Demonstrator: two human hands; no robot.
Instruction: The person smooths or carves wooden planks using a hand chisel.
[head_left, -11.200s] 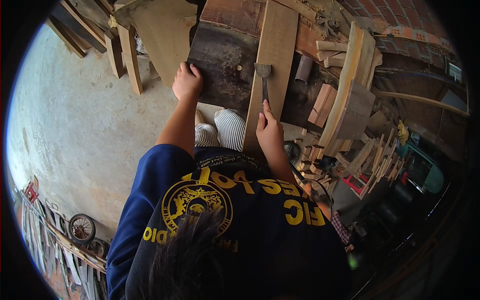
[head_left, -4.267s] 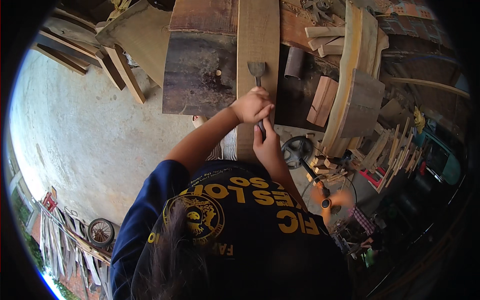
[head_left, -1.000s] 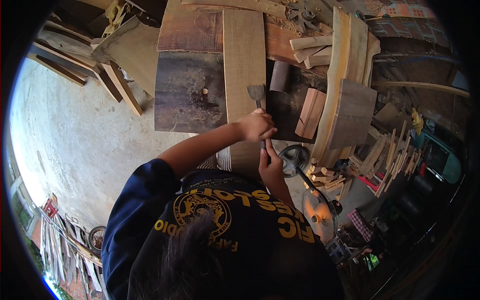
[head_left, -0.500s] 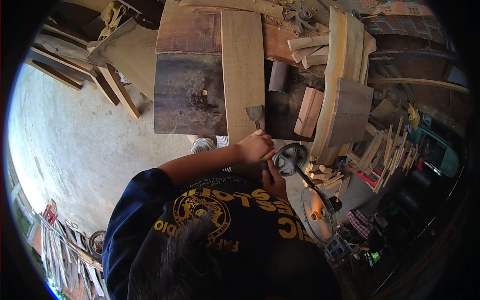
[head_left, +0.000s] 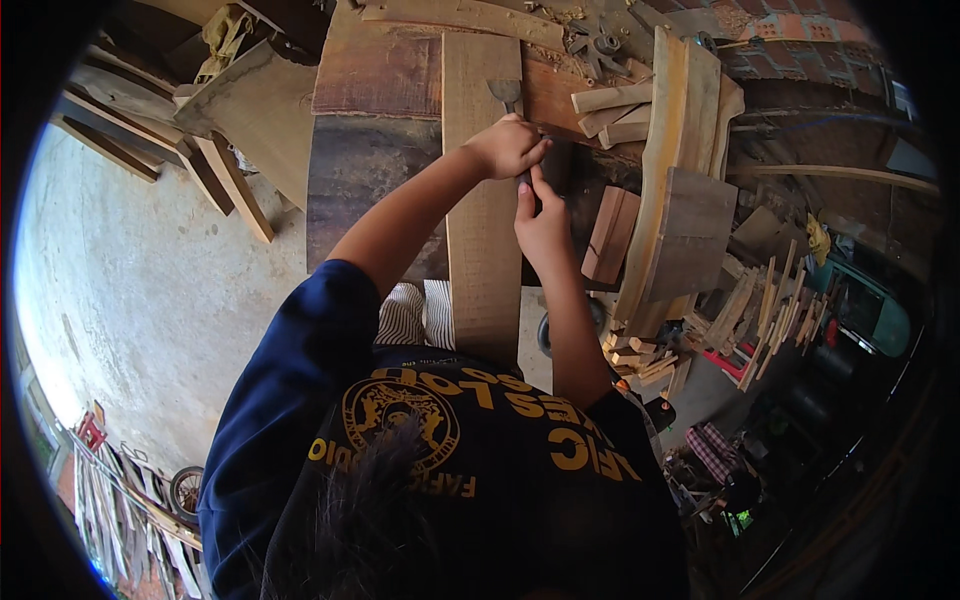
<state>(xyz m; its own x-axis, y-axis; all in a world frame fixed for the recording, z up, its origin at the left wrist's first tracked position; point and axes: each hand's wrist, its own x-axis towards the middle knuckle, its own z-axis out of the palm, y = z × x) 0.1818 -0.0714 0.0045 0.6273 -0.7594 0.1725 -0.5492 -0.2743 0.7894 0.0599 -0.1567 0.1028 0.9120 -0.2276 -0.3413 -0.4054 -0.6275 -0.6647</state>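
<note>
Reaching farther forward than half a second ago, with scraper over plank, near its far end. Gripping it with left hand nearer the blade, right hand behind. Seemingly working the far stretch now, not the near one.

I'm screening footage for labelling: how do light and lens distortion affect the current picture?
In the head view, the concrete floor whitens toward the left rim, the lower right falls into deep shadow, and the fisheye bends outer edges; also in the head view, the left hand, right hand and scraper are clearly readable.
</note>
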